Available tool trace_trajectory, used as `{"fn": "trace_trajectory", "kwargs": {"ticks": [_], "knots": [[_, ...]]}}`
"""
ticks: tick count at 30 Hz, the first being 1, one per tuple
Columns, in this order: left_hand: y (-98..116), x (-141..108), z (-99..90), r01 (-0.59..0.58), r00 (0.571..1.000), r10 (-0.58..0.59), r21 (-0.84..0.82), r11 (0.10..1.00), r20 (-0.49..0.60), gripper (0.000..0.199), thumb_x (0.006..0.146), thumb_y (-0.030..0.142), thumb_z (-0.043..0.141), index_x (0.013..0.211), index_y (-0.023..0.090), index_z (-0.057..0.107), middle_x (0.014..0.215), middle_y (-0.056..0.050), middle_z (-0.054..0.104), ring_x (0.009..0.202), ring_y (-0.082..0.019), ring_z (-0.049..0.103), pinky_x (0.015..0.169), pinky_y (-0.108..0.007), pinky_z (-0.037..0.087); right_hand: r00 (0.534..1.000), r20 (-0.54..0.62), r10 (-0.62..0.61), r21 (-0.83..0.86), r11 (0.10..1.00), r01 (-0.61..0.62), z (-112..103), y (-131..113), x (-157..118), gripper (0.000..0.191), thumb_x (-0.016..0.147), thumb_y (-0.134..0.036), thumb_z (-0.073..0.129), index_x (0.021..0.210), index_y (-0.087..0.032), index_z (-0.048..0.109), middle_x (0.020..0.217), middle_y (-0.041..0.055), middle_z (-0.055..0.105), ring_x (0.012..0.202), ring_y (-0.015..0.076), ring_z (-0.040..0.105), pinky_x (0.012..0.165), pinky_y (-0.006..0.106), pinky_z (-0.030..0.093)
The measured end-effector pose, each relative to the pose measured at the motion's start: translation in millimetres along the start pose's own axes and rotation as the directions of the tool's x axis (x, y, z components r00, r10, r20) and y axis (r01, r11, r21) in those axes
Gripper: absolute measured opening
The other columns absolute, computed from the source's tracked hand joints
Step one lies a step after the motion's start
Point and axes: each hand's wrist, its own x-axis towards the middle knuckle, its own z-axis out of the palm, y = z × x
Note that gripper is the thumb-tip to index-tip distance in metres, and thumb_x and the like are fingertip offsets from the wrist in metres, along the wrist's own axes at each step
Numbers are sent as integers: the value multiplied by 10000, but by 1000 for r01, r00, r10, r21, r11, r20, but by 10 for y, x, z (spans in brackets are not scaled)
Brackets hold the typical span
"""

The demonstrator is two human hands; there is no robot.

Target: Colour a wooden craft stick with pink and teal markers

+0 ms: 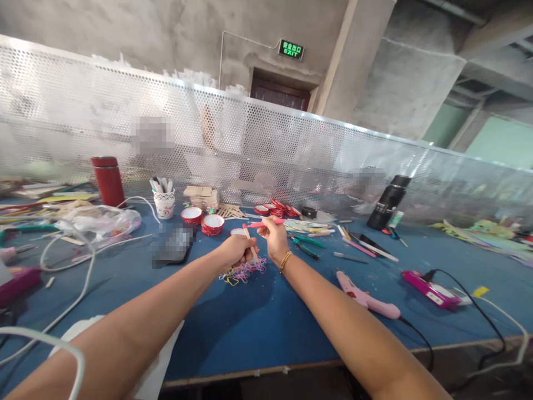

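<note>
My left hand is closed on a pale wooden craft stick, which it holds tilted over the table. In my right hand, a pink marker pen is pinched, its left end close to the top of the stick; I cannot tell whether they touch. Below the hands lies a tangled heap of colourful small bands. Just behind them are red-edged round tins, one partly hidden by my left hand. Loose craft sticks are spread beyond these tins.
On the blue table are a phone, pliers, a pink glue gun and a purple power strip. A cup of pens, red flask and black bottle stand near the perforated metal screen. White cables loop left.
</note>
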Motion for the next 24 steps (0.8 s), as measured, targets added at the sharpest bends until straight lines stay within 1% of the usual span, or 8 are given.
{"fn": "trace_trajectory", "kwargs": {"ticks": [2,6,11,16,21,24], "knots": [[2,-1,3,3,1000,-3,0,1000,1,334,905,363,481,682,139,588,413,31,464,310,-55,306,349,-200,152,1000,-7,2,4,1000,-2,-2,-3,1,269,716,-414,664,611,-211,523,478,-42,582,491,117,517,552,260,415],[12,-5,12,7,1000,-7,1,1000,-4,335,906,363,480,683,139,589,410,32,459,309,-57,304,352,-201,150,999,35,-5,2,1000,5,-5,4,4,289,723,-432,665,604,-211,522,479,-42,582,487,112,507,552,260,410],[18,3,5,3,1000,-3,3,1000,-5,330,913,341,461,685,140,589,411,31,460,305,-59,299,349,-203,146,1000,-11,-1,12,1000,1,-5,-2,8,274,708,-419,677,612,-209,528,476,-42,584,485,114,520,543,256,408],[3,18,-1,-2,1000,2,5,1000,-5,335,922,322,443,684,136,588,405,29,460,300,-58,298,338,-201,152,999,36,-13,4,1000,13,1,-5,-6,278,728,-420,663,607,-212,523,479,-43,587,490,111,514,561,258,410],[-10,24,2,-5,1000,5,2,1000,0,333,929,299,423,692,133,588,404,30,459,301,-58,303,332,-195,160,1000,-4,-8,7,1000,8,-12,5,11,262,720,-408,662,615,-210,526,483,-42,587,498,115,519,560,257,408],[-2,18,6,-2,1000,2,0,1000,-2,339,930,311,431,690,133,589,402,30,460,298,-56,301,332,-193,155,1000,23,-5,10,1000,4,-8,7,13,275,720,-418,667,612,-209,525,479,-39,587,493,112,515,558,254,405]]}}
